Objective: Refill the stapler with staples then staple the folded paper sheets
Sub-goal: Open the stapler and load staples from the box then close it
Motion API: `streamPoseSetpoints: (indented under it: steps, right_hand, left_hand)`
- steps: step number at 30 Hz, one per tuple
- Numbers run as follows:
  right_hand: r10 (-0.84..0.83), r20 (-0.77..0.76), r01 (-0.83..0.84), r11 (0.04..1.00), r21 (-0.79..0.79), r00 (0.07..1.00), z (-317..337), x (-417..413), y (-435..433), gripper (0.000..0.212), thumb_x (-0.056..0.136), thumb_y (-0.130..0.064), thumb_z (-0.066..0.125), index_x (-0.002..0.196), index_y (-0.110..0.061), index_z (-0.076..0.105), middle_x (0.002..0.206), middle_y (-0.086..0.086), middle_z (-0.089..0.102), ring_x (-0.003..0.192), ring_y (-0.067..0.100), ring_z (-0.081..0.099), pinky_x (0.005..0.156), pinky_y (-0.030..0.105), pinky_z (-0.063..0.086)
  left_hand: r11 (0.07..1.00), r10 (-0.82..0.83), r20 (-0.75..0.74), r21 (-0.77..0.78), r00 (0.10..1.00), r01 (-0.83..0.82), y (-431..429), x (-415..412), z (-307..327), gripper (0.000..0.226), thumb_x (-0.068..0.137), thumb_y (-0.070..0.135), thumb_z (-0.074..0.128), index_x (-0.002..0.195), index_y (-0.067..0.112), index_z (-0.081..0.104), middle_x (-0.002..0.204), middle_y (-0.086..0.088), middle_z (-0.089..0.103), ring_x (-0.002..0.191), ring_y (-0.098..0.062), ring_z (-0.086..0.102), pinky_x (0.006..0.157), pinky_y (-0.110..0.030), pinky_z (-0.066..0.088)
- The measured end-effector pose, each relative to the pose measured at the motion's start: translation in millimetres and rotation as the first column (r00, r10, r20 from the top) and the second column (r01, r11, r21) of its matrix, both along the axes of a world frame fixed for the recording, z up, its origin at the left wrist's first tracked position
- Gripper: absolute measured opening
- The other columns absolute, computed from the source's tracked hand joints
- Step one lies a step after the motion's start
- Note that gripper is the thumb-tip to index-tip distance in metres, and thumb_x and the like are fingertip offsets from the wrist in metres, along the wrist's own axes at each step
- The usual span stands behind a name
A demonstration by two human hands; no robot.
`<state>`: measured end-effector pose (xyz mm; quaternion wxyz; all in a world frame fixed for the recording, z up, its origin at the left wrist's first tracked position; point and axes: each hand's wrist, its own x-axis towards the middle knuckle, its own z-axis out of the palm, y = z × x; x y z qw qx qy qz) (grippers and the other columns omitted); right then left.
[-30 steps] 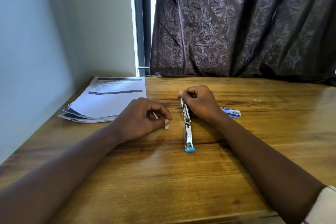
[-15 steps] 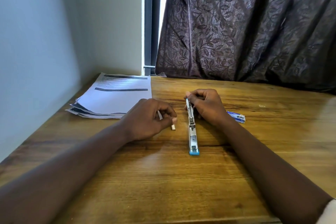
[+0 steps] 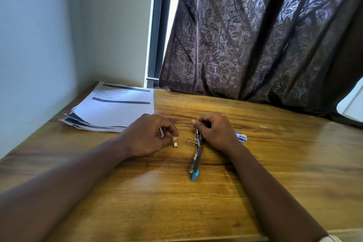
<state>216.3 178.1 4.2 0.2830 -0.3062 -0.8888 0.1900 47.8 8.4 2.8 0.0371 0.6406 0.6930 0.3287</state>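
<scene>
Stapler (image 3: 197, 155) lay opened, right hand (image 3: 215, 132) clamped on its 12 o'clock end; left hand (image 3: 150, 136), at 9 o'clock, pinched a staple strip (image 3: 175, 144), best seated legs-down in the channel.

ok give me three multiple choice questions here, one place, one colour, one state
1. Where is the small blue-and-white cardboard staple box? A far left B just right of the right hand C at the near edge
2. What colour is the near tip of the long metal stapler? A blue B red C yellow
3. The left hand is A flat open B curled empty C pinching a short silvery staple strip
B, it lies beside that wrist; A, the end cap is blue; C, the strip shows at its fingertips.
</scene>
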Motion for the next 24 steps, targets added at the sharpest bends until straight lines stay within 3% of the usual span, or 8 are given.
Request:
streamPoseSetpoints:
  steps: [4, 7, 9, 11, 14, 18, 22, 24]
  right_hand:
    - [-0.043, -0.073, 0.042, 0.999, -0.02, 0.996, 2, 5, -3, 0.028, 0.095, -0.05, 0.061, 0.088, -0.026, 0.073, 0.07, -0.005, 0.067, 0.066, 0.01, 0.06, 0.058, 0.03, 0.047]
    - [-0.256, -0.108, 0.272, 0.945, 0.182, 0.961, 11, 17, 2, 0.03, 0.097, -0.048, 0.058, 0.086, -0.023, 0.071, 0.074, -0.01, 0.064, 0.07, 0.012, 0.059, 0.06, 0.029, 0.043]
    - [-0.367, -0.143, 0.392, 0.882, 0.26, 0.919, 15, 32, 10, 0.026, 0.093, -0.045, 0.059, 0.087, -0.023, 0.071, 0.083, -0.007, 0.067, 0.08, 0.017, 0.062, 0.067, 0.031, 0.047]
    - [-0.417, -0.079, 0.423, 0.871, 0.25, 0.905, 14, 47, 18, 0.02, 0.085, -0.043, 0.062, 0.09, -0.026, 0.072, 0.098, -0.005, 0.068, 0.096, 0.021, 0.063, 0.082, 0.039, 0.053]
    - [-0.392, 0.094, 0.372, 0.911, 0.18, 0.915, 14, 61, 20, 0.028, 0.077, -0.043, 0.067, 0.104, -0.034, 0.072, 0.111, -0.007, 0.064, 0.111, 0.022, 0.059, 0.098, 0.046, 0.048]
    - [-0.339, 0.309, 0.315, 0.941, 0.128, 0.889, 15, 67, 20, 0.042, 0.083, -0.04, 0.071, 0.124, -0.04, 0.063, 0.132, -0.007, 0.06, 0.124, 0.019, 0.052, 0.104, 0.048, 0.045]
    - [-0.246, 0.269, 0.242, 0.969, 0.047, 0.931, 11, 63, 21, 0.034, 0.09, -0.029, 0.071, 0.122, -0.037, 0.065, 0.125, -0.008, 0.065, 0.113, 0.012, 0.058, 0.097, 0.038, 0.052]
    - [-0.153, 0.089, 0.151, 0.988, 0.025, 0.984, 13, 58, 16, 0.03, 0.093, -0.025, 0.07, 0.121, -0.034, 0.066, 0.114, -0.01, 0.067, 0.101, 0.006, 0.061, 0.088, 0.028, 0.053]
  left_hand:
    - [1.0, -0.014, -0.003, -0.003, 1.0, 0.014, 1, -1, 0, 0.016, 0.089, 0.036, 0.076, 0.105, 0.033, 0.077, 0.087, 0.025, 0.065, 0.078, 0.022, 0.054, 0.057, -0.007, 0.037]
    - [1.0, -0.016, -0.005, -0.003, 1.0, 0.016, 2, -2, -2, 0.016, 0.089, 0.036, 0.076, 0.105, 0.034, 0.077, 0.088, 0.024, 0.066, 0.077, 0.022, 0.053, 0.056, -0.007, 0.036]
    - [1.0, -0.019, -0.005, 0.0, 1.0, 0.019, 3, -3, -2, 0.016, 0.089, 0.037, 0.076, 0.105, 0.034, 0.077, 0.09, 0.023, 0.067, 0.076, 0.022, 0.053, 0.057, -0.008, 0.035]
    - [1.0, -0.017, -0.001, 0.0, 1.0, 0.017, 4, -4, -2, 0.016, 0.089, 0.038, 0.076, 0.105, 0.034, 0.077, 0.092, 0.022, 0.067, 0.077, 0.02, 0.054, 0.06, -0.009, 0.035]
    - [1.0, -0.017, 0.001, 0.002, 1.0, 0.017, 4, -3, -2, 0.015, 0.09, 0.036, 0.076, 0.104, 0.034, 0.077, 0.091, 0.022, 0.067, 0.078, 0.021, 0.054, 0.061, -0.01, 0.035]
    - [1.0, -0.024, 0.024, 0.017, 0.999, 0.023, 3, -3, -3, 0.014, 0.09, 0.036, 0.076, 0.103, 0.031, 0.078, 0.089, 0.023, 0.067, 0.08, 0.021, 0.054, 0.063, -0.012, 0.036]
    - [0.999, -0.027, 0.04, 0.022, 0.999, 0.027, 3, -3, -3, 0.013, 0.09, 0.035, 0.075, 0.102, 0.031, 0.078, 0.089, 0.023, 0.067, 0.079, 0.02, 0.055, 0.063, -0.012, 0.036]
    - [0.999, -0.024, 0.036, 0.041, 0.999, 0.023, 3, -4, -3, 0.012, 0.09, 0.035, 0.075, 0.102, 0.033, 0.078, 0.091, 0.022, 0.069, 0.081, 0.018, 0.056, 0.065, -0.013, 0.038]
